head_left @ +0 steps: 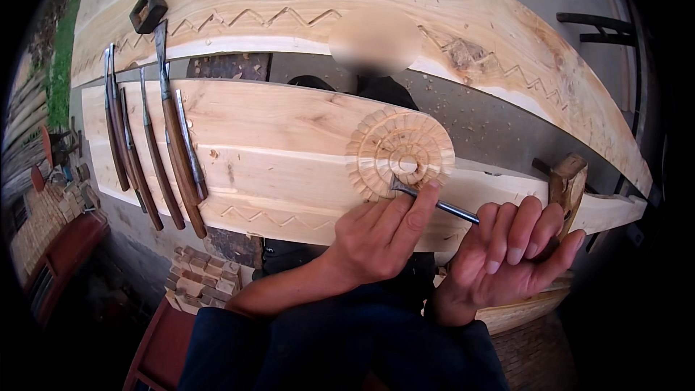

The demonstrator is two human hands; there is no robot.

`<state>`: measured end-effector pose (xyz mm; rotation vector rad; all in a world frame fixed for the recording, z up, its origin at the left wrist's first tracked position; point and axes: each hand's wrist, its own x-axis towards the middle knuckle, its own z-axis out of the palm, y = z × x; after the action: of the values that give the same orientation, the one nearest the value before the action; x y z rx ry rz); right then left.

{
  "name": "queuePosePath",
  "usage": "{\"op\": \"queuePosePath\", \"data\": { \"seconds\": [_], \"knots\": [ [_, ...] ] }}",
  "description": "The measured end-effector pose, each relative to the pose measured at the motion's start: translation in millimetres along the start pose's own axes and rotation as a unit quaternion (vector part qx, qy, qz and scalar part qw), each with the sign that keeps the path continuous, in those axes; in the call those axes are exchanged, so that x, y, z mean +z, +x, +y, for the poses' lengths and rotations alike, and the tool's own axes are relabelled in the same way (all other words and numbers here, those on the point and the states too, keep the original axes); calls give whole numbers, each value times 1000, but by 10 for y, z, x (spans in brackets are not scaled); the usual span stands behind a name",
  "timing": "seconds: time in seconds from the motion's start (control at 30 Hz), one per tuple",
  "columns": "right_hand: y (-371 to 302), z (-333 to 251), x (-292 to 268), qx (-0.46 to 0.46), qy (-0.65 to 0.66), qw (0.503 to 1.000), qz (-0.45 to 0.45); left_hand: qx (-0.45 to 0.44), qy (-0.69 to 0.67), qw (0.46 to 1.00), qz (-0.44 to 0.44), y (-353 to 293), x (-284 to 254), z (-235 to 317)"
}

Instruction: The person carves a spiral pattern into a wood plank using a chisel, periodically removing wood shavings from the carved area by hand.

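Observation:
A carving chisel point(456, 210) with a bright metal shaft slants across a round carved rosette point(400, 152) on the near wooden board point(282, 119). Its flared blade touches the carved rings just below the rosette's centre. My left hand point(376, 235) rests on the board with its fingers pressed against the shaft close to the blade. Around the handle end, my right hand point(510, 250) is closed, palm turned upward and little finger raised. The fingers hide the handle. A shallow zigzag line is cut along the board's near edge.
Several wooden-handled chisels point(152, 148) lie across the board's left end. A dark block with a square opening point(149, 11) sits on the far zigzag-carved board point(239, 0). Beyond my right hand stands a rough wooden block point(568, 181). Small wood blocks point(199, 279) are piled at lower left.

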<state>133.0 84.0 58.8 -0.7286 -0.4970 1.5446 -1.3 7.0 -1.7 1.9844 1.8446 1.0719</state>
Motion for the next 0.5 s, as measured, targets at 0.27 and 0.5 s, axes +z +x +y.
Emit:
{"op": "queuePosePath", "data": {
  "seconds": [0.27,0.5],
  "knots": [
    [-51,-10,53,4,-19,1000,-11,-15,-6,1000,7,1,21,19],
    [-182,9,54,4,9,1000,-29,-11,-28,999,19,-111,-104,18]
  ]
}}
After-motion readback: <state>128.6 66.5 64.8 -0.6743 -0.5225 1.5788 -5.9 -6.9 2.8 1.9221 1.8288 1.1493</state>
